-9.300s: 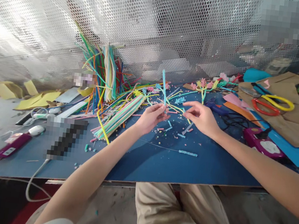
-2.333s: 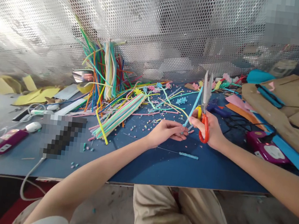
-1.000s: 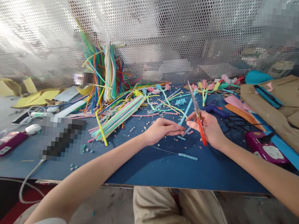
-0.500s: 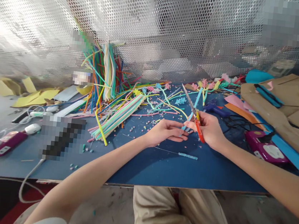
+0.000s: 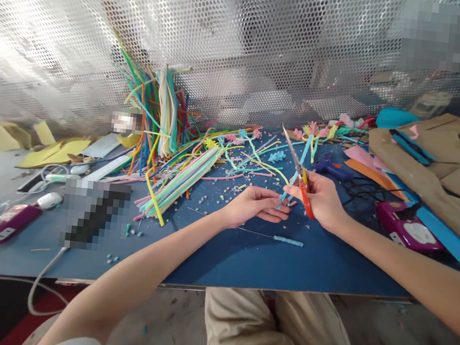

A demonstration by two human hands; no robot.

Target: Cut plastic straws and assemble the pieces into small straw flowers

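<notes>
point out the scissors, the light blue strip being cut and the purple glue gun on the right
scissors (image 5: 304,191), head view, on the red handle in the right hand
light blue strip (image 5: 305,150), head view, on its upper length
purple glue gun (image 5: 404,227), head view, on its body

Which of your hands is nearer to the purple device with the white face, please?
Right. The right hand holds the scissors just left of the purple device; the left hand lies farther left.

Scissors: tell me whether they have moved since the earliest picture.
Yes. The scissors lay on the brown cardboard at the right then; now the right hand holds them over the blue table, blades up.
</notes>
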